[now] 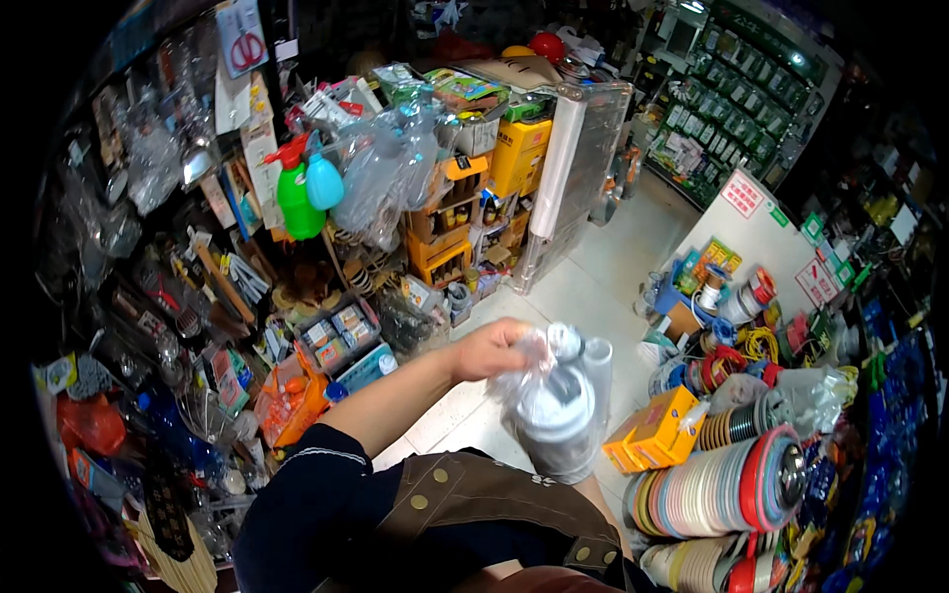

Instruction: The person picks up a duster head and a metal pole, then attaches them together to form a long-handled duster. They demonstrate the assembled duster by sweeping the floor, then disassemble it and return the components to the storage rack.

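This is a hardware and household-goods shop, crammed with stock. At nine o'clock a wall hangs thick with packaged tools and green and blue spray bottles [306, 188]; at eleven, yellow cartons [519, 153] stack up. Coiled hoses [727, 484] (in many colours) pile at four o'clock, and packed display shelves [751, 99] line the tiled aisle [603, 277] at one.

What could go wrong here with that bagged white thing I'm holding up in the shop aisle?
The left hand pinches only the top of the thin clear bag, so the white container inside might slip or tear through onto the tiled floor. The stacked rolls of tape close by could get knocked.
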